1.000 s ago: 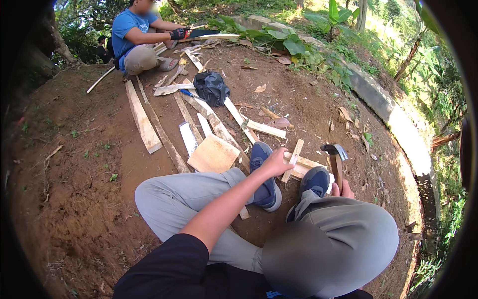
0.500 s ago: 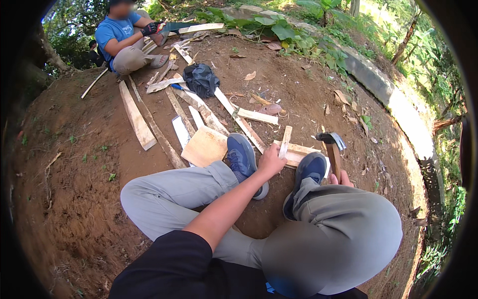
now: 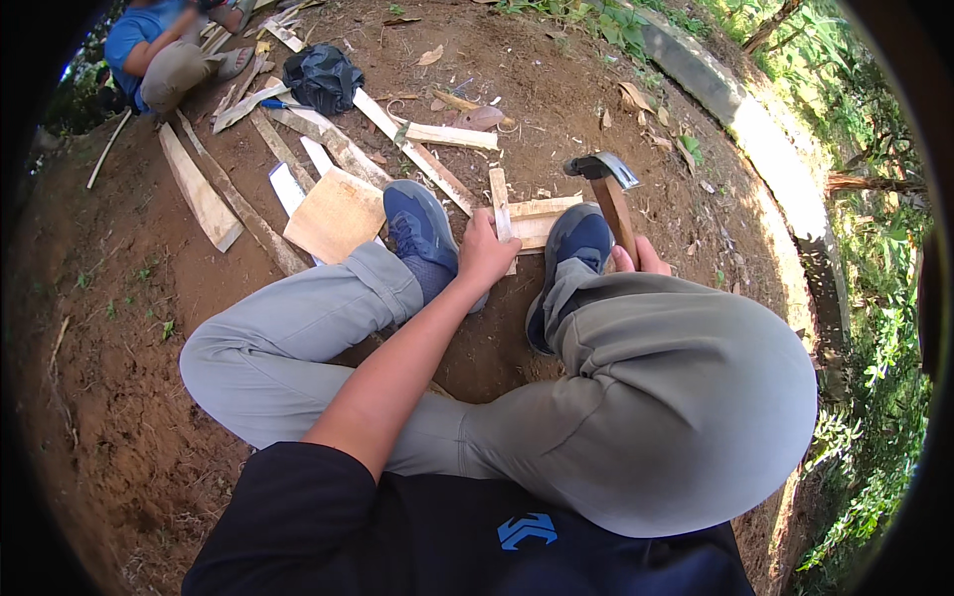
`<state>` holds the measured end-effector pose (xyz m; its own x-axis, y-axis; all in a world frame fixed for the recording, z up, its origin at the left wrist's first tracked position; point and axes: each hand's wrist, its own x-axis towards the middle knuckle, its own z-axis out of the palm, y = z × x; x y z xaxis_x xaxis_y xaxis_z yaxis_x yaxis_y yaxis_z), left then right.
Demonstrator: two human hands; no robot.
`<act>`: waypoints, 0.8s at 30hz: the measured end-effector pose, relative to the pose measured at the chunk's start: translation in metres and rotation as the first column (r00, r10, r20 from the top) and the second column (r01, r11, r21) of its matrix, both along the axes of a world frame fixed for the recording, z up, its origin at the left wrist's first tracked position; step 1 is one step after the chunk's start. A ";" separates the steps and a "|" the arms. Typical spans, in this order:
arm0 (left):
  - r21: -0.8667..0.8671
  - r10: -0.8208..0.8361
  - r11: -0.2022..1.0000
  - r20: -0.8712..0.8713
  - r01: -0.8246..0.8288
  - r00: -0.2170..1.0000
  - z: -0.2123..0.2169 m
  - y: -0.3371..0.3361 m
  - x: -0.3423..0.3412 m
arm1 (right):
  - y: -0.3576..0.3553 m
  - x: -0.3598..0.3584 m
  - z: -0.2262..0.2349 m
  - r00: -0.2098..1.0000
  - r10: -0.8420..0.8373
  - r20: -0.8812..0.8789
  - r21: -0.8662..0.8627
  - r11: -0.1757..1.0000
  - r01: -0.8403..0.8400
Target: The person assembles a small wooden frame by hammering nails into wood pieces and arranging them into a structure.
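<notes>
My left hand (image 3: 485,248) is closed around a short, narrow wooden strip (image 3: 500,197) that stands up at the end of some pale wooden boards (image 3: 537,221). These boards lie on the ground between my shoes and reach under my right shoe (image 3: 581,241). Beyond my right knee, my right hand (image 3: 644,256) grips the wooden handle of a claw hammer (image 3: 614,204). The hammer is upright, its metal head above the ground and apart from the boards. Part of the right hand is hidden behind the knee.
A square wooden board (image 3: 335,216) lies beside my left shoe (image 3: 421,233). Several long strips (image 3: 199,189) and a black plastic bag (image 3: 323,78) are scattered farther left. Another person (image 3: 164,55) sits at the far left. A concrete edge (image 3: 696,70) runs along the right.
The view has tilted down and shifted right, so everything sits farther left and higher. My hands still hold the wooden strip and the hammer.
</notes>
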<state>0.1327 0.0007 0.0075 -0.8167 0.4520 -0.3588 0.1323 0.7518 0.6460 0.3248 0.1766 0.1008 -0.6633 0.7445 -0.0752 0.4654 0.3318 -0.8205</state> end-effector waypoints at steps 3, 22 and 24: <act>-0.033 -0.014 0.999 0.008 0.014 1.000 -0.001 0.002 0.000 | 0.005 -0.001 0.006 0.990 0.093 0.106 -0.065 0.994 -0.087; 0.176 -0.029 0.984 0.117 0.008 0.993 0.006 -0.024 -0.021 | 0.020 -0.037 -0.023 0.750 0.571 0.335 0.030 0.789 -0.614; 0.187 -0.064 0.981 0.020 0.059 0.998 0.015 -0.023 -0.032 | 0.023 -0.040 -0.035 0.746 0.562 0.357 0.077 0.778 -0.624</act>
<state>0.1003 -0.0222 0.0225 -0.7767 0.5621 -0.2840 0.1564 0.6090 0.7776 0.2845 0.1998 0.0656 -0.9414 0.2273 -0.2491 0.3324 0.7500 -0.5719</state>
